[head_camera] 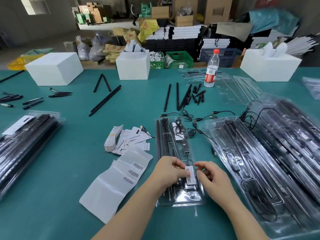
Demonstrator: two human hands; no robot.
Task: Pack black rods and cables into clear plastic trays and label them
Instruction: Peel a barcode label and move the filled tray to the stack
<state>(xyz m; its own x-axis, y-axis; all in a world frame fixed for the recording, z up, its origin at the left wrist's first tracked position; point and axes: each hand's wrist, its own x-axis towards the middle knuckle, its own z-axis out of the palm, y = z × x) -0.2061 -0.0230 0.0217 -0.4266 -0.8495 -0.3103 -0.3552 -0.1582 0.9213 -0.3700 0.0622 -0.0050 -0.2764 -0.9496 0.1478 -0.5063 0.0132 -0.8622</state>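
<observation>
A clear plastic tray (174,135) packed with black rods and a coiled cable lies lengthwise on the green table in front of me. A white barcode label (189,175) sits over its near half. My left hand (170,172) pinches the label's left edge. My right hand (210,175) hovers at the label's right side, fingers curled, thumb and forefinger near its top edge. Loose black rods (179,96) and loose USB cables (204,116) lie beyond the tray. A backing sheet with barcode labels (119,179) lies left of my hands.
Stacks of filled trays lie at the right (270,153) and left (24,141). Small paper cards (126,139) are piled mid-table. A water bottle (211,68), empty trays (239,90) and three white boxes (132,66) stand farther back.
</observation>
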